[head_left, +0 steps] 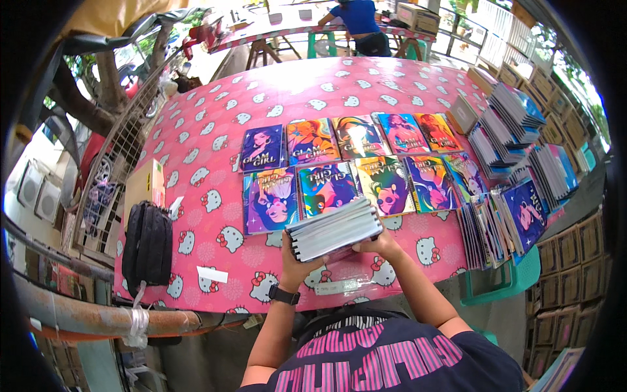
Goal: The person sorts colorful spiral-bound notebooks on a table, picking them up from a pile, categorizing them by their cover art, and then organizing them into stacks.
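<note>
Between my two hands I hold a thick stack of spiral notebooks (334,228), its white page edges turned up toward me. My left hand (302,262) is closed round the stack's left end, and my right hand (379,244) grips its right end. Just beyond, colourful notebooks lie flat in two rows on the pink table; a purple one (262,147) is at the far-row left end, and a yellow one (385,185) lies in the near row. The stack overlaps the near row's lower edge from this view, so whether it touches the table is hidden.
The pink patterned table (215,166) carries a black bag (147,245) at left and a white paper slip (213,274). Piles of notebooks (499,140) crowd the right side, more standing by a green stool (499,284). Brown boxes (568,274) are stacked beyond; a person (359,19) is at a far table.
</note>
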Available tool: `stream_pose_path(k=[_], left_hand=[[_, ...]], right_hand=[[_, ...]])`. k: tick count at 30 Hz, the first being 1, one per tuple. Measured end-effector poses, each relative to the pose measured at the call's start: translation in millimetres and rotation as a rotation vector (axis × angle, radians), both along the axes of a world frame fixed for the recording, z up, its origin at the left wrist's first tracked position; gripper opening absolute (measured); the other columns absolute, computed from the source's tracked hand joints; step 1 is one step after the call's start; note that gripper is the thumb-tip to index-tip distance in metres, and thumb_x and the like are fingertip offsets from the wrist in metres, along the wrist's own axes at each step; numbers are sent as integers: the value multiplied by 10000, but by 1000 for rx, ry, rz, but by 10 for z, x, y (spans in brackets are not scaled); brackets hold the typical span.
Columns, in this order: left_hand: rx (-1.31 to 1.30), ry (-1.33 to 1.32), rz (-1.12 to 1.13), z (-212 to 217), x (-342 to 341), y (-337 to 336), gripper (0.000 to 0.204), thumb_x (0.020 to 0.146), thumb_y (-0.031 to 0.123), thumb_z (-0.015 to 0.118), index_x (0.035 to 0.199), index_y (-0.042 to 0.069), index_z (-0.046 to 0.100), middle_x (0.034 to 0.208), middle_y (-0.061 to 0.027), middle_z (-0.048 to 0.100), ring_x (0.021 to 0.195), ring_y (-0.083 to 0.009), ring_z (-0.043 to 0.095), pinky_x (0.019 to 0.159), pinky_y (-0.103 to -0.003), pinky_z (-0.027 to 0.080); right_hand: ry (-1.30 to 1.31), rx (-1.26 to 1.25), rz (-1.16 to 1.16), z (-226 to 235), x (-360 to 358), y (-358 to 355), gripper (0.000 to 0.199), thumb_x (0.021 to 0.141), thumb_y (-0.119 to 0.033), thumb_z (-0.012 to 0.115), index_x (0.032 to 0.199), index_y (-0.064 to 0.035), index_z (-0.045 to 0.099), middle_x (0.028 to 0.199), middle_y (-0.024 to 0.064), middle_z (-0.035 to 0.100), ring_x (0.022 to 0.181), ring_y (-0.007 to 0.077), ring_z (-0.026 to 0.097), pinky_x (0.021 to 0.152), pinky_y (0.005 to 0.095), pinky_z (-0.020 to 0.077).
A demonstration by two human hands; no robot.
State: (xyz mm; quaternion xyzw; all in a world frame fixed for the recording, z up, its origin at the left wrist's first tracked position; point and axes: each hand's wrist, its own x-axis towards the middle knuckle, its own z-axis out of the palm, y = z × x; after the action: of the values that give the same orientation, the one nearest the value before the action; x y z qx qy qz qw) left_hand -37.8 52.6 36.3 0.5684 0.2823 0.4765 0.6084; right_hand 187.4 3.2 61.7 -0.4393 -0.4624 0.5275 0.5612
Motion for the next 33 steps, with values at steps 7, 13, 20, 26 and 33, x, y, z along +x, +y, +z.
stream_pose_path(k=[7, 13, 20, 26, 33], left_hand=[[-121, 110, 6, -283, 21, 45, 959, 549, 90, 861, 1311, 12, 283, 1175, -113, 498, 1075, -201, 506, 911, -336, 441], [-76, 189, 31, -591, -85, -200, 857, 593, 67, 836, 1283, -14, 333, 1178, -111, 505, 1067, -196, 506, 913, -334, 442], [-211, 66, 60, 7, 401, -395, 527, 596, 32, 813, 1060, -24, 569, 983, -89, 614, 971, -210, 571, 875, -352, 458], [546, -182, 62, 702, 1062, -95, 359, 794, 159, 654, 1051, 92, 412, 1002, -96, 537, 971, -242, 538, 863, -408, 425], [1600, -328, -148, 2310, 3022, -398, 268, 719, 141, 663, 968, 174, 567, 1026, -46, 578, 967, -233, 552, 842, -412, 394]], right_hand=[[12, -58, -47, -241, 111, 40, 999, 538, -97, 852, 1356, -51, 281, 1218, 91, 472, 1145, 185, 432, 997, 345, 335], [-74, -81, -10, -286, 44, -202, 1012, 542, -130, 869, 1367, -36, 291, 1208, 85, 493, 1149, 191, 441, 999, 338, 343], [-627, 23, -111, -660, 373, -345, 985, 545, -194, 877, 1338, 11, 331, 1189, 194, 514, 1118, 277, 500, 963, 329, 400], [-189, 17, -88, 1232, 1100, -1139, 653, 808, -182, 663, 1359, -76, 328, 1238, 157, 489, 1098, 256, 515, 939, 374, 415], [237, -16, -464, 2313, 2349, -2254, 850, 679, -315, 714, 1364, -5, 318, 1321, 171, 424, 1189, 254, 464, 968, 367, 419]])
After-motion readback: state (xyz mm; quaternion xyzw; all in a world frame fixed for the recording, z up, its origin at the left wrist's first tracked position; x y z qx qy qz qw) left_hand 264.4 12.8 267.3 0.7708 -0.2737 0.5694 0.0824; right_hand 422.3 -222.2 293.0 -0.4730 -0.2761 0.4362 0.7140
